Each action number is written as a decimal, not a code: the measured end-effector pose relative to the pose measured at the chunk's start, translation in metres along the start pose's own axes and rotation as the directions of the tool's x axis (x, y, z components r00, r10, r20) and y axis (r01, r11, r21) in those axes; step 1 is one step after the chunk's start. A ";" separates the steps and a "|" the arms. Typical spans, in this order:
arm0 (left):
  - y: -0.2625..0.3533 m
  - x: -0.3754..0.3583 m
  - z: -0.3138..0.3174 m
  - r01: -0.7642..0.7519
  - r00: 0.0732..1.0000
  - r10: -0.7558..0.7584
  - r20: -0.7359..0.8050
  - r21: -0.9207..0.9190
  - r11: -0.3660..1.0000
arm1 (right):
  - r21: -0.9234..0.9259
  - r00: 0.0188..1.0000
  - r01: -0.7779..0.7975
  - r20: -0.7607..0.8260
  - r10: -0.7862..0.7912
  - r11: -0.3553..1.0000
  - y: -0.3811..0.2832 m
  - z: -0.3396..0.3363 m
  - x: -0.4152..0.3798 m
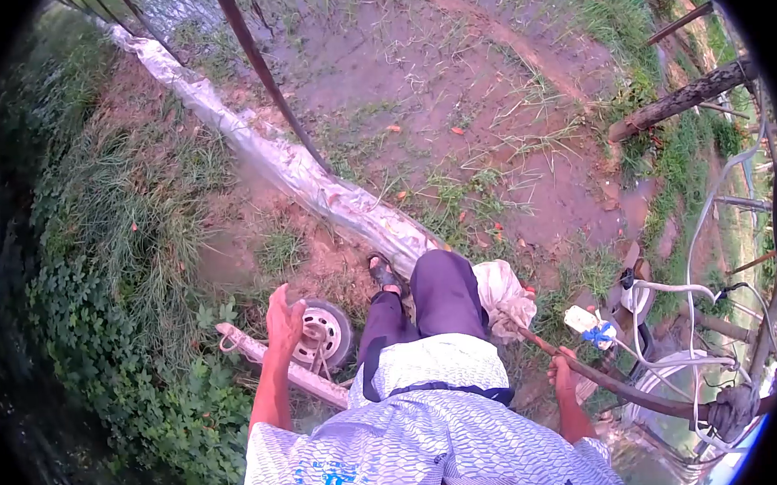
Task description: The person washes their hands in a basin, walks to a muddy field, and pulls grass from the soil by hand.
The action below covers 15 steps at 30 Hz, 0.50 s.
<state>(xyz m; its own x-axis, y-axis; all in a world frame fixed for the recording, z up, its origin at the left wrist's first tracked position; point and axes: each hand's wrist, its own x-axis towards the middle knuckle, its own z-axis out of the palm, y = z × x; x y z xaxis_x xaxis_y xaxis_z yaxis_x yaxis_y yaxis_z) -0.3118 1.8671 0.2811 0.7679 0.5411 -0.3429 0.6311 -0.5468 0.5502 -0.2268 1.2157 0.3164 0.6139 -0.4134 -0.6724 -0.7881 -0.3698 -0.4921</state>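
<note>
My left hand (285, 320) is stretched out to the left of my body with its fingers extended, and nothing shows in it. Just beyond it is a small wheel (345, 334) with a pale rim, beside a muddy beam (308, 382) that passes behind my forearm. On the other side, my right hand (563, 368) is closed around a brown wooden pole (633, 394). A crumpled whitish cloth or plastic bundle (504, 299) lies at the pole's near end, by my knee. The pole's far end meets a knotted wrapping (732, 410).
Long plastic sheeting (286, 170) runs diagonally across muddy ground, crossed by a thin dark post (262, 72). White cables (691, 313) and a white box with blue tie (589, 324) hang right. A thick log post (682, 98) leans above. Dense leafy plants (148, 382) grow left.
</note>
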 end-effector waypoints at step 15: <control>0.021 0.080 -0.001 -0.006 0.957 -0.056 0.283 0.213 0.977 | 0.148 0.985 -0.067 -0.147 0.089 0.987 -0.002 0.021 0.003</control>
<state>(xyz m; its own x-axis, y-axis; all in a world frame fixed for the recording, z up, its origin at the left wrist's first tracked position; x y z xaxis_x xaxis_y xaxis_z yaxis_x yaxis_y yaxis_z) -0.2372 1.8999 0.2662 0.7313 0.3677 -0.5745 0.6352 -0.6740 0.3772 -0.2244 1.2331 0.3041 0.5409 -0.5629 -0.6249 -0.8257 -0.2142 -0.5218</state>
